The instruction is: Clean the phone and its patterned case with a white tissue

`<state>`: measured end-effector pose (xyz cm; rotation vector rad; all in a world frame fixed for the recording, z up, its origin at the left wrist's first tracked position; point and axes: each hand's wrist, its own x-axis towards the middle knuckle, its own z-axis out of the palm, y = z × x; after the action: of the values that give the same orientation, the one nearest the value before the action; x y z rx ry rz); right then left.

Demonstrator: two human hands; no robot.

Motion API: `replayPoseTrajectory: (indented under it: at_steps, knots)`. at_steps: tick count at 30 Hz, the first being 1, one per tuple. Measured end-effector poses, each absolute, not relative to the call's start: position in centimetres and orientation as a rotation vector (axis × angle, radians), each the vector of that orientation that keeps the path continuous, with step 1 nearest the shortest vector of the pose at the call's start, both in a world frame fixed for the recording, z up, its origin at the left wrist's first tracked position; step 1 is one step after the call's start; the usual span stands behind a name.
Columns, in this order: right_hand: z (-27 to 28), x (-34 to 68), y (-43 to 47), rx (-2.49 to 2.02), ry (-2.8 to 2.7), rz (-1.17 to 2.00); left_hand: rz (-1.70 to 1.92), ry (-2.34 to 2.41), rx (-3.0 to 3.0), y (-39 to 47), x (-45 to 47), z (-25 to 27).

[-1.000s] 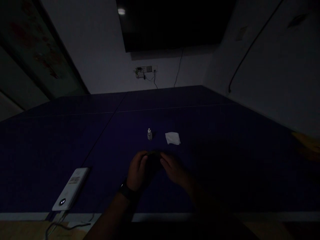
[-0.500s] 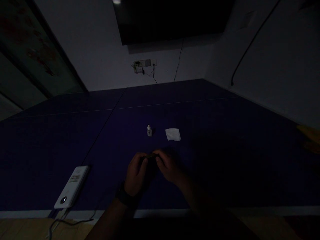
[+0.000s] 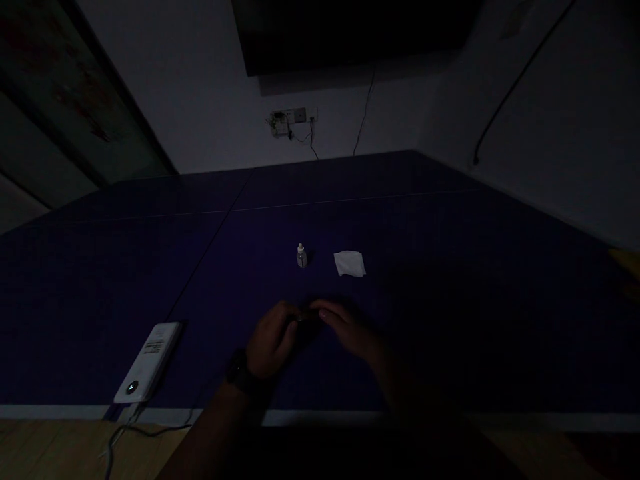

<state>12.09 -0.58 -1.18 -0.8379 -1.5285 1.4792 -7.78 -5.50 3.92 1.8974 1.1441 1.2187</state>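
Between my two hands is a small, dark, flat object, too dim for me to make out its kind. My left hand, with a dark watch at its wrist, is closed on the object's left end. At the right end my right hand pinches the object between thumb and fingers. Beyond the hands a small dropper bottle with a white cap stands upright on the dark blue table. A folded white tissue lies flat to the right of the bottle.
A white power bank with a lit display lies at the left near the table's front edge. Its cable hangs over that edge. A wall socket strip and a dark screen are at the back.
The view has shifted slightly. My right hand's fingers have straightened a little along the small dark object, which stays between both hands. Bottle and tissue rest where they were.
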Motion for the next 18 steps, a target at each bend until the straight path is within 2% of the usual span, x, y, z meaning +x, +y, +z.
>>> replayPoseTrajectory:
  at_steps: [11,18]
  knots:
    - [-1.9,12.3,-0.6,-0.815,-1.480,1.709,1.140,1.008,1.995,-4.7,-9.2,3.5]
    - [-1.4,12.3,-0.7,-0.809,-1.493,1.688,1.114,0.961,2.109,-4.4,-9.6,3.2]
